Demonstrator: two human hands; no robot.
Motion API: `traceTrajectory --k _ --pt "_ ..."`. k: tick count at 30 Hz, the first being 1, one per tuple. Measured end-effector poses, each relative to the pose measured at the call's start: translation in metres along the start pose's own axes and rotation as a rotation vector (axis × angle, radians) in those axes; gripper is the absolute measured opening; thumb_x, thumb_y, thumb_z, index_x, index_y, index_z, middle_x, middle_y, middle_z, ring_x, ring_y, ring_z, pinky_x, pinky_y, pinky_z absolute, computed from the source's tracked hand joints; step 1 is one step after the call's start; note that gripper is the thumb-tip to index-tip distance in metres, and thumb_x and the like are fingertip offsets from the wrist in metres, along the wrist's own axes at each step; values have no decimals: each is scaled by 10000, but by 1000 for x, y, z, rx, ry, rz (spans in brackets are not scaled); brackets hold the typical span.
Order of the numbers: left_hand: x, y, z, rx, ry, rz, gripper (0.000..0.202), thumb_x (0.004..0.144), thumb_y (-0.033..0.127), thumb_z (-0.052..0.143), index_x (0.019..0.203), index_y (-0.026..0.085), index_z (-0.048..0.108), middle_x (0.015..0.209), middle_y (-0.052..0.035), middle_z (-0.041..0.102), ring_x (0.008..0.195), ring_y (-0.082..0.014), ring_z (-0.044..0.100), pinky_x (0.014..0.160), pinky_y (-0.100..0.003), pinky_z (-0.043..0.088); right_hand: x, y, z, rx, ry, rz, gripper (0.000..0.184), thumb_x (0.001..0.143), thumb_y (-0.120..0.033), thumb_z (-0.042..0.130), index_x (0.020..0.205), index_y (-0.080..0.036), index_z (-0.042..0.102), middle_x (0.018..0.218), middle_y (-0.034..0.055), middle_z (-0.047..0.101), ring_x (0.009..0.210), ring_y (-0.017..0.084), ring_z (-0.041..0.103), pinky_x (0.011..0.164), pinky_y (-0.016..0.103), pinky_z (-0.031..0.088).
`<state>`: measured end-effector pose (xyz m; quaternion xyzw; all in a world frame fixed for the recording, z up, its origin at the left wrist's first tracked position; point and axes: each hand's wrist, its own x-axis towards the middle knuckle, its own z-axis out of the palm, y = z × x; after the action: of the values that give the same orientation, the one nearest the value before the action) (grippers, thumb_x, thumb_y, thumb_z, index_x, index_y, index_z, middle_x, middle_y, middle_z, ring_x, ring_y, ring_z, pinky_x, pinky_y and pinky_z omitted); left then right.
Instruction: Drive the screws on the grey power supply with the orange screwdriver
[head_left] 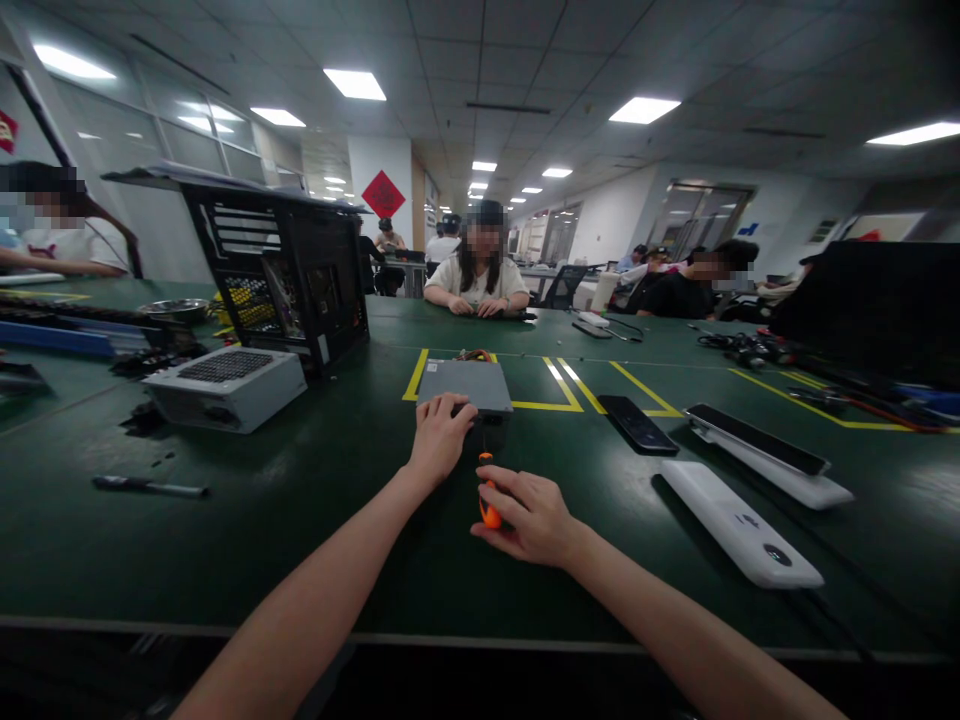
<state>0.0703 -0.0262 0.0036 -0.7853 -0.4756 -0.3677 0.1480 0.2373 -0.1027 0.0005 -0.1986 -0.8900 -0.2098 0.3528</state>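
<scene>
A grey metal computer power supply (466,384) lies on the green table in front of me, coloured wires bunched at its far side. My left hand (442,435) grips its near left edge, with the fingers curled over the top. My right hand (529,510) is closed around the orange handle of a screwdriver (490,512). The screwdriver's thin shaft points away from me at the near face of the power supply. Whether its tip touches a screw there is too small and dark to tell.
A second power supply (232,385) sits left, beside an open black computer case (289,270). Nearer lies a marker pen (150,487). To the right are a black phone (637,424) and two white devices (739,520) with cables. Across the table sits a person (480,275).
</scene>
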Motion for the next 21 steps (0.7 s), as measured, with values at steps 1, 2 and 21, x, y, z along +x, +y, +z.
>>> traceTrajectory --k 1,2,21 --pt "0 0 1 -1 1 0 152 808 178 503 923 245 577 1093 -54 532 1011 -225 462 845 -393 328 -2 1 1 25 28 27 354 766 -371 573 1008 -140 457 1005 155 609 716 169 615 571 264 492" --pt "1 -1 2 -1 2 -1 152 806 179 506 922 245 578 1091 -54 532 1009 -224 462 845 -393 327 -3 3 2 53 48 52 364 760 -380 580 996 -140 441 1002 157 612 741 174 622 581 262 500" --pt "0 -2 1 -51 -2 35 157 817 181 484 944 225 564 1124 -68 527 1052 -217 459 880 -390 324 -1 1 -8 140 -141 78 384 810 -343 475 1126 -130 420 1104 186 563 899 212 615 615 277 513"
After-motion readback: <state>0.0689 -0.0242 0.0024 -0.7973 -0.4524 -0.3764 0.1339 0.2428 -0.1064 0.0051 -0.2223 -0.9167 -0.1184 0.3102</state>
